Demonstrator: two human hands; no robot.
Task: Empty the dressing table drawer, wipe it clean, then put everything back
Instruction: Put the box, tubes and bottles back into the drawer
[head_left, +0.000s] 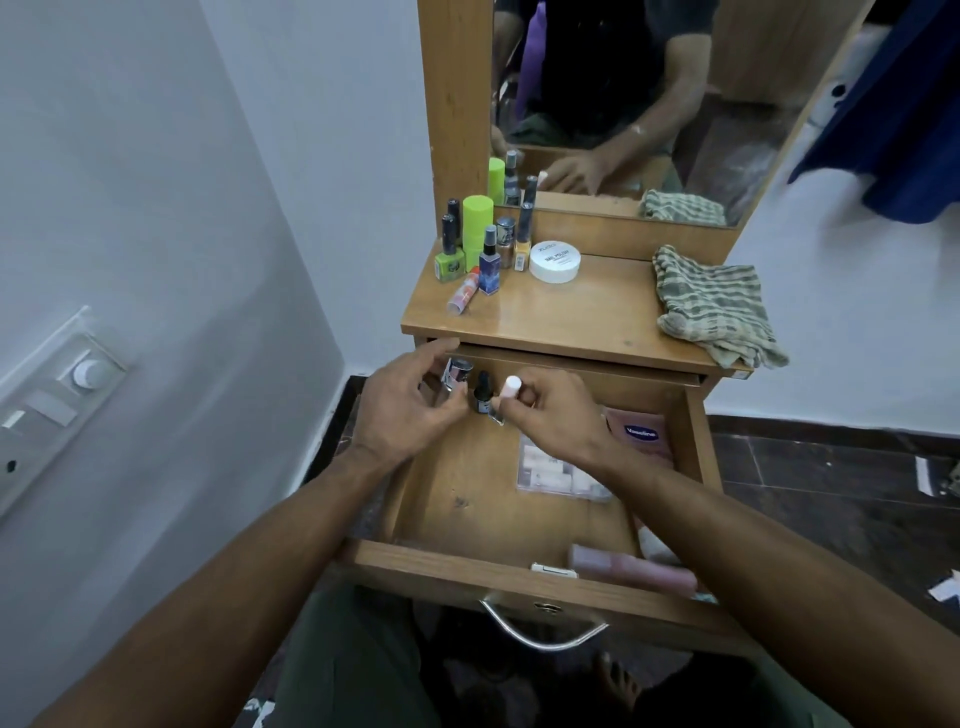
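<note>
The head camera is looking down into the open drawer, which is pulled out under the dressing table top; both hands are working at its far left corner. The left hand is curling its fingers around a silver-capped bottle, holding it between thumb and fingertips; the right hand is pinching a white-capped bottle with thumb and forefinger, the other fingers loosely bent. A small dark bottle is standing between them, very close to both hands; I cannot tell if any finger is touching it.

The drawer is not empty yet; a pink Vaseline sachet, a clear flat box and a pink tube near the front are lying inside. On the top, several nail polish bottles and a white round jar are standing at the left, and a striped cloth is lying at the right edge.

In my judgement the risk is the dark bottle; as the hands are lifting their bottles, a knuckle could knock it over. The bottles on the top are also crowded, so setting new ones among them carelessly could tip one down.
</note>
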